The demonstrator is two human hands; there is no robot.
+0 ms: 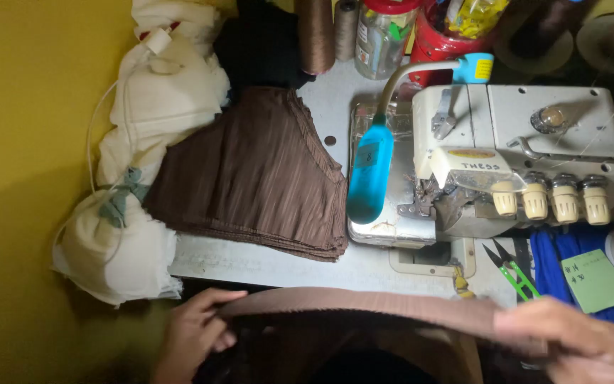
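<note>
Head view is looking straight down on a sewing table (271, 267), and I am reading it from the left edge across. At nine o'clock a yellow wall (30, 178) is filling the side, and against it a heap of cream cloth bundles (147, 156) is lying, with a thin white cord (94, 142) looping over them. Just right of the heap, toward the middle, a stack of brown pleated pieces (257, 174) is resting flat on the table. Above it, at twelve o'clock, two thread cones (325, 32) are standing beside a clear jar (381, 35).

Down at seven o'clock the left hand (197, 334) is pinching the left end of a brown fabric strip (364, 304), fingers curled around its edge. The strip is stretching level along the near edge of the table, from seven o'clock to five o'clock.

Right of centre a blue lamp (369, 174) is leaning over the plate of a white overlock machine (527, 135). Below the machine, green-handled snips (513, 274) are lying next to a blue cloth (570, 263) bearing a green paper note (595, 283).

At five o'clock the right hand (570, 345) is gripping the strip's right end, closed over the cloth.
</note>
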